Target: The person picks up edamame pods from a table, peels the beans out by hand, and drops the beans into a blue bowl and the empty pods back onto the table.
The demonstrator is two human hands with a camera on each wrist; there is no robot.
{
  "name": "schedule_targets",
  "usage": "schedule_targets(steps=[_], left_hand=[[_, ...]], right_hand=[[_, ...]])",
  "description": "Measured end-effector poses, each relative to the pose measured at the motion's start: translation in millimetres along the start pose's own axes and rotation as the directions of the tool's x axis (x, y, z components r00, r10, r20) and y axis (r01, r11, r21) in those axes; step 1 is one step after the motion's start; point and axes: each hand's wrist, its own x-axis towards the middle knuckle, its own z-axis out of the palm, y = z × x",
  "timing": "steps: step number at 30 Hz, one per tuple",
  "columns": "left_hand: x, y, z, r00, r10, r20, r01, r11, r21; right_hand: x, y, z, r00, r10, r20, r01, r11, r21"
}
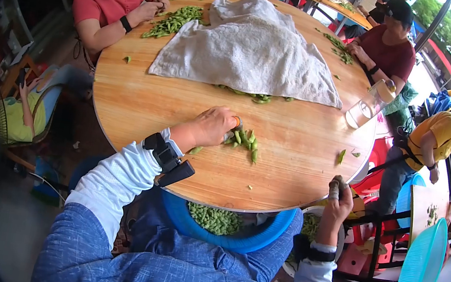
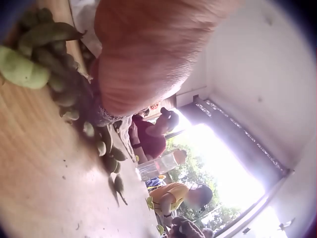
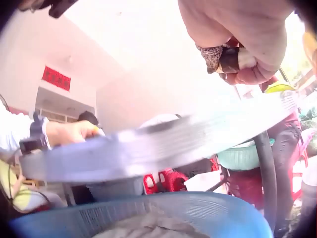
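My left hand reaches over the tabletop, its fingers at a small pile of green pods. In the left wrist view the pods lie beside and below the hand, whose fingertips are hidden, so its grip is unclear. Just past the table's near right edge is my right hand, fingers curled in with dark coverings on them. The right wrist view shows this hand above the table rim, thumb against the fingers, with no pod visible in it.
A blue basin of shelled beans stands below the table edge. A pale cloth covers pods mid-table. A clear bottle stands at the right. Several people sit around; a turquoise basket is at the far right.
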Motion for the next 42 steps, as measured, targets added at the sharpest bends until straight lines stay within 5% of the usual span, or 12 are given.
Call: schedule_targets(steps=[6, 10, 12, 18, 22, 27, 30, 34, 37, 40, 41, 42], left_hand=[[-8, 6, -11, 0.984, -0.054, -0.167, 0.054, 0.999, -0.001], [-21, 45, -39, 0.965, -0.165, -0.201, 0.116, 0.965, -0.235], [-32, 74, -44, 0.929, -0.369, -0.034, 0.3, 0.801, -0.518], [-62, 111, -12, 0.935, -0.349, -0.054, 0.128, 0.479, -0.869], [-69, 115, -2, 0.898, -0.383, 0.216, 0.272, 0.099, -0.957], [-73, 119, -4, 0.886, -0.177, 0.429, 0.368, -0.295, -0.882], [-81, 111, 8, 0.87, 0.052, 0.49, 0.478, -0.33, -0.814], [-86, 113, 16, 0.837, 0.126, 0.533, 0.536, -0.383, -0.752], [-84, 122, 7, 0.9, -0.117, 0.419, 0.354, -0.363, -0.862], [-83, 131, 10, 0.918, -0.314, 0.243, 0.211, -0.131, -0.969], [-88, 124, 21, 0.932, -0.307, 0.192, 0.272, 0.245, -0.931], [-90, 124, 25, 0.944, -0.289, 0.16, 0.243, 0.279, -0.929]], right_hand=[[-56, -36, 36, 0.925, 0.208, 0.319, -0.26, 0.957, 0.131], [-71, -63, 79, 0.837, 0.242, 0.491, -0.363, 0.917, 0.167], [-69, -64, 91, 0.774, 0.211, 0.597, -0.448, 0.849, 0.281], [-73, -60, 102, 0.675, 0.255, 0.693, -0.564, 0.784, 0.26], [-78, -65, 95, 0.678, 0.282, 0.679, -0.555, 0.802, 0.221], [-81, -68, 89, 0.742, 0.26, 0.618, -0.537, 0.782, 0.316], [-81, -62, 84, 0.759, 0.224, 0.611, -0.503, 0.797, 0.333], [-83, -60, 81, 0.758, 0.233, 0.609, -0.485, 0.826, 0.287], [-82, -67, 75, 0.752, 0.248, 0.611, -0.489, 0.831, 0.265], [-87, -76, 74, 0.648, 0.321, 0.691, -0.563, 0.813, 0.151], [-91, -73, 75, 0.646, 0.273, 0.713, -0.545, 0.819, 0.18], [-93, -73, 77, 0.66, 0.285, 0.696, -0.551, 0.813, 0.19]])
